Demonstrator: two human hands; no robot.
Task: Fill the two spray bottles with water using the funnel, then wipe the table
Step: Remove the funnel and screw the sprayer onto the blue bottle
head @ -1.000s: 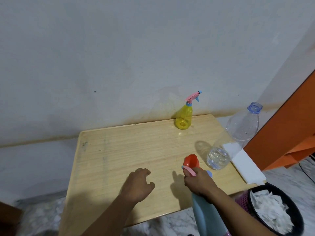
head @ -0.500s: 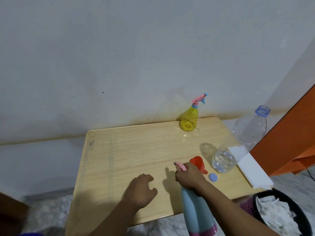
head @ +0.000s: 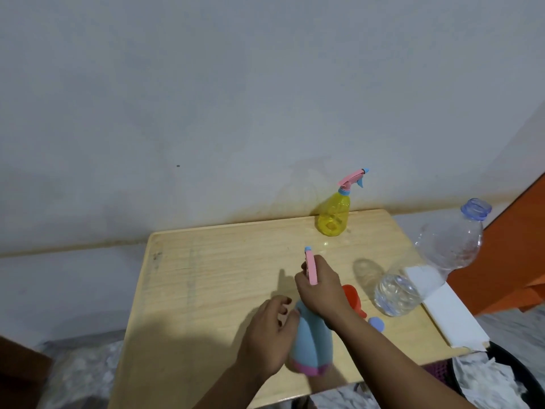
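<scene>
A light blue spray bottle [head: 309, 343] with a pink base and pink trigger head stands at the table's front middle. My right hand [head: 321, 290] grips its trigger head from above. My left hand [head: 271, 335] curls round the bottle's left side. An orange funnel [head: 352, 299] lies on the table just right of my right hand, partly hidden by it. A yellow spray bottle [head: 334, 215] with a pink head stands at the back of the table near the wall. A large clear water bottle [head: 427, 261], uncapped and partly filled, stands at the right edge.
A blue bottle cap [head: 377, 324] lies by the funnel. A white folded cloth or paper [head: 448, 311] lies along the right edge of the wooden table [head: 206, 276]. A dark bin [head: 501, 379] with crumpled paper sits at bottom right. An orange cabinet [head: 516, 246] stands to the right.
My right hand brought the blue spray bottle up from below the table's front edge onto the table. My left hand moved right from the tabletop and took hold of the bottle's body.
</scene>
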